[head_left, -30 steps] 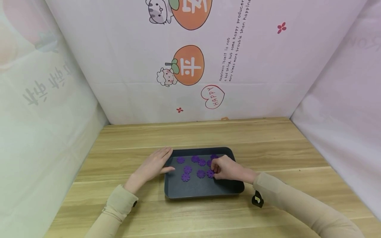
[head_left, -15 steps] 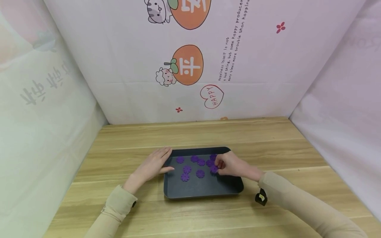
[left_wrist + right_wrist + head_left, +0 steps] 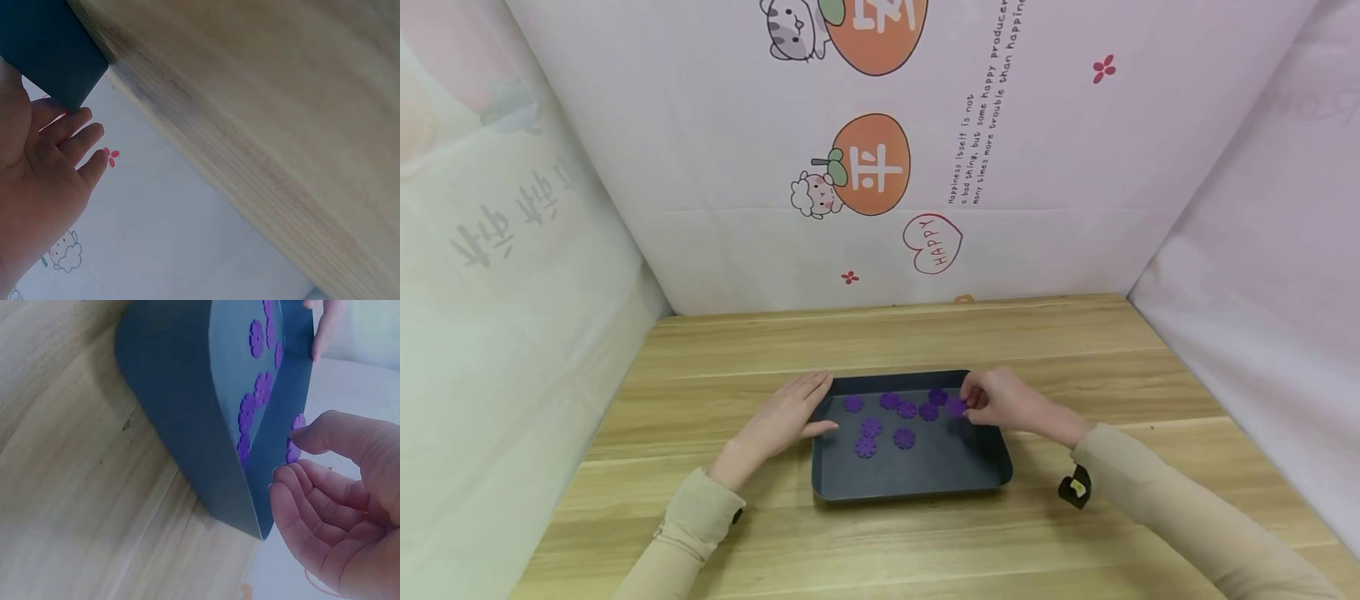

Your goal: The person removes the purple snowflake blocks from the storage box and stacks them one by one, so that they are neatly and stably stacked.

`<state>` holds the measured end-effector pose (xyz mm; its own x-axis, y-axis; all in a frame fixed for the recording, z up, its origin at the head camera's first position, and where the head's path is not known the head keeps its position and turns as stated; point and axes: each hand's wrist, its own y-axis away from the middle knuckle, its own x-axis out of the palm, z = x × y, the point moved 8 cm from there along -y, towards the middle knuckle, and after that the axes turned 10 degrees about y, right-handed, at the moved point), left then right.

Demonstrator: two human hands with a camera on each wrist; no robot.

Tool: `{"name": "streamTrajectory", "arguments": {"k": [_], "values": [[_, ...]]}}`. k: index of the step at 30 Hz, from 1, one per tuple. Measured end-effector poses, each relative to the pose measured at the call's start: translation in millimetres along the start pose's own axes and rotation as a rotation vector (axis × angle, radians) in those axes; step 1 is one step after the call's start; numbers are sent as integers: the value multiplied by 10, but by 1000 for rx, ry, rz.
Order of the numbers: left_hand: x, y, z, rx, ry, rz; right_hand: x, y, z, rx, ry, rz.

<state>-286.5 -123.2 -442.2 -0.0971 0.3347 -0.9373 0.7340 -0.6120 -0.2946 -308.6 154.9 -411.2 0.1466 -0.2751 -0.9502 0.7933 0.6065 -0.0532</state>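
Observation:
A dark grey tray (image 3: 925, 477) sits on the table with several purple notched plastic discs lying in it, among them one disc (image 3: 904, 437) near the middle. My left hand (image 3: 782, 421) rests at the tray's left edge, fingers extended and thumb over the inside; in the left wrist view the fingertips touch the tray corner (image 3: 56, 62). Over the tray's right end, my right hand (image 3: 1011, 404) pinches a purple notched disc (image 3: 295, 439) between thumb and fingers. The right wrist view shows that disc standing on edge, raised above the tray floor.
The wooden table (image 3: 850, 550) surrounds the tray on all sides. A white printed cloth (image 3: 737, 167) hangs behind it, with pale cloth walls to the left and right. A black wrist strap (image 3: 1076, 487) is on the right forearm.
My right hand has lifted the purple disc and carried it rightward and away from me, towards the tray's far right corner. The left hand stays at the left edge.

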Motion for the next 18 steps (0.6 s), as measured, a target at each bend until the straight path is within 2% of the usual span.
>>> {"name": "streamTrajectory", "arguments": {"k": [9,18], "values": [[35,6,26,-28,6,23,-48,86,-109,36,-18,-28],[32,0,23,-30,11,28,-161,206,-284,54,5,-76]]}}
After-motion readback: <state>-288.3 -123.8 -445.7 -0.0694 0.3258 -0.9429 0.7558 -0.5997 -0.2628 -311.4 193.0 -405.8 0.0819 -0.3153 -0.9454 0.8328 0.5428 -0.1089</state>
